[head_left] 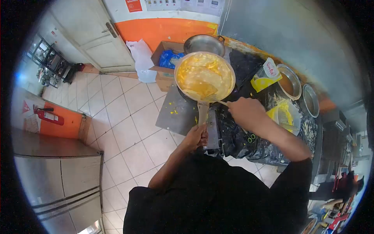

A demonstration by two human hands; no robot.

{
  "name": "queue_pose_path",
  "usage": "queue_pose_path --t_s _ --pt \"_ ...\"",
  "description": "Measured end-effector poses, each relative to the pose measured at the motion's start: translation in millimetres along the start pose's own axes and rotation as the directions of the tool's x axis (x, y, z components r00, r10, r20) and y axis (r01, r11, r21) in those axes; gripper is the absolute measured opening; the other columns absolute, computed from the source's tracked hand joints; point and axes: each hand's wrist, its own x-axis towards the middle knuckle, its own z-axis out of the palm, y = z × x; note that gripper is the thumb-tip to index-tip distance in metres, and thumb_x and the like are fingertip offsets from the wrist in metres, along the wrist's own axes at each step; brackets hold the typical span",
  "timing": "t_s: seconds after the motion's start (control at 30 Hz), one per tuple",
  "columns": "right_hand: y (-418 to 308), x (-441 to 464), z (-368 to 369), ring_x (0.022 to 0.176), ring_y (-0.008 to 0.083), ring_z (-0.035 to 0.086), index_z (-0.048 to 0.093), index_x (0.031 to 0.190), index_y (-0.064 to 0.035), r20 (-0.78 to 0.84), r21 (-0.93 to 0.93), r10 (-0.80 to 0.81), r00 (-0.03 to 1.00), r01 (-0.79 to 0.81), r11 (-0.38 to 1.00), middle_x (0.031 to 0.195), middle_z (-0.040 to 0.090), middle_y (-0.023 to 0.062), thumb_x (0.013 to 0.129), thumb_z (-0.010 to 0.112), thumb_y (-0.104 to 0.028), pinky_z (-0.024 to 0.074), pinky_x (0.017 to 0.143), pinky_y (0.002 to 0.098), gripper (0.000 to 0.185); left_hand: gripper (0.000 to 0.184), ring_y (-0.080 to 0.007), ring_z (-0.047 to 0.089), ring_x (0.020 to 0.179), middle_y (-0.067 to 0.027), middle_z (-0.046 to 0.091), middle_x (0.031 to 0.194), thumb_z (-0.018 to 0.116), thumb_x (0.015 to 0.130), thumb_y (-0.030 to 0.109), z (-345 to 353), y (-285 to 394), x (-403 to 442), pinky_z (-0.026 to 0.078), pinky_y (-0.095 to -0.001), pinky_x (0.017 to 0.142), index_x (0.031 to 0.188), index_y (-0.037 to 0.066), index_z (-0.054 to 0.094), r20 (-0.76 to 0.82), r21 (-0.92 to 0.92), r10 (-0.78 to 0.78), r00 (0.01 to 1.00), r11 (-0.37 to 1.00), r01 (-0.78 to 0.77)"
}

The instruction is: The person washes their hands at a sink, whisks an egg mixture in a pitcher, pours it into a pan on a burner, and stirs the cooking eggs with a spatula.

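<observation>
By the cardboard box (pixel 165 82): pan (pixel 180 89) of yellow mix (pixel 205 74) hogging space, wok (pixel 203 43) crowding behind
Left hand (pixel 196 137): fingers clamping pan handle (pixel 203 114)
Right hand (pixel 246 112): fingers gripping a utensil (pixel 222 103)
Counter (pixel 234 125), right side: pouch (pixel 266 78), bowls (pixel 300 90) cluttering

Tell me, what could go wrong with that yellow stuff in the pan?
The yellow mix spreads close to the pan's rim, so stirring might spill some; yellow bits lie on the metal top. Also, the left hand grips the handle: if it slips while the right hand works the stirrer, the pan could tip.
</observation>
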Motion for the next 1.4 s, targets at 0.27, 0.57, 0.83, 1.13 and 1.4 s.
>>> queue_pose_path --t_s 0.27,0.57,0.83,1.13,1.4 --pt "-23.7 62.3 27.0 0.075 0.0289 0.063 0.064 0.083 -0.0016 -0.052 0.049 0.097 0.994 -0.094 0.994 0.084 0.063 0.0165 0.077 0.048 -0.011 0.0511 0.064 0.0380 0.019 0.030 -0.0080 0.027 0.042 0.0032 0.030 0.054 0.039 0.091 0.036 -28.8 17.8 -1.5 0.027 -0.0237 0.038 0.076 0.011 0.038 -0.001 0.138 -0.010 1.000 0.990 0.010" --pt "10.9 120.5 56.8 0.079 0.0288 0.063 0.064 0.084 -0.0042 -0.144 0.044 0.228 0.963 -0.224 0.974 0.084 0.064 0.0153 0.080 0.045 -0.013 0.0506 0.067 0.0387 0.022 0.032 -0.0082 0.028 0.042 0.0035 0.029 0.054 0.037 0.092 0.036 -27.5 26.7 -7.2 0.028 -0.0238 0.038 0.074 0.010 0.037 0.016 0.204 -0.033 0.999 0.979 0.029" --pt "53.3 86.2 -11.3 0.081 0.0316 0.061 0.063 0.095 -0.0086 -0.023 0.097 0.266 0.964 -0.263 0.960 0.088 0.062 0.0170 0.077 0.046 -0.016 0.0488 0.071 0.0393 0.026 0.032 -0.0085 0.028 0.043 0.0021 0.030 0.054 0.036 0.092 0.036 -27.7 26.1 -5.9 0.029 -0.0240 0.039 0.075 0.009 0.037 0.025 0.166 -0.075 0.997 0.984 0.069" --pt "2.7 21.8 -97.9 0.081 0.0282 0.060 0.066 0.092 -0.0115 0.237 -0.100 0.238 0.942 -0.220 0.970 0.084 0.063 0.0138 0.073 0.050 -0.013 0.0477 0.073 0.0378 0.025 0.026 -0.0088 0.030 0.043 0.0016 0.031 0.056 0.036 0.093 0.033 -37.6 21.5 -0.7 0.030 -0.0247 0.040 0.081 0.009 0.037 0.149 0.145 -0.087 0.985 0.987 0.066" --pt "6.5 38.2 -46.0 0.077 0.0315 0.061 0.064 0.083 -0.0027 0.170 -0.171 0.355 0.919 -0.327 0.929 0.081 0.063 0.0171 0.072 0.051 -0.011 0.0497 0.066 0.0395 0.019 0.026 -0.0088 0.032 0.042 0.0017 0.032 0.055 0.038 0.092 0.033 -44.3 15.2 5.4 0.031 -0.0249 0.041 0.081 0.009 0.037 0.188 0.078 -0.089 0.978 0.994 0.076"
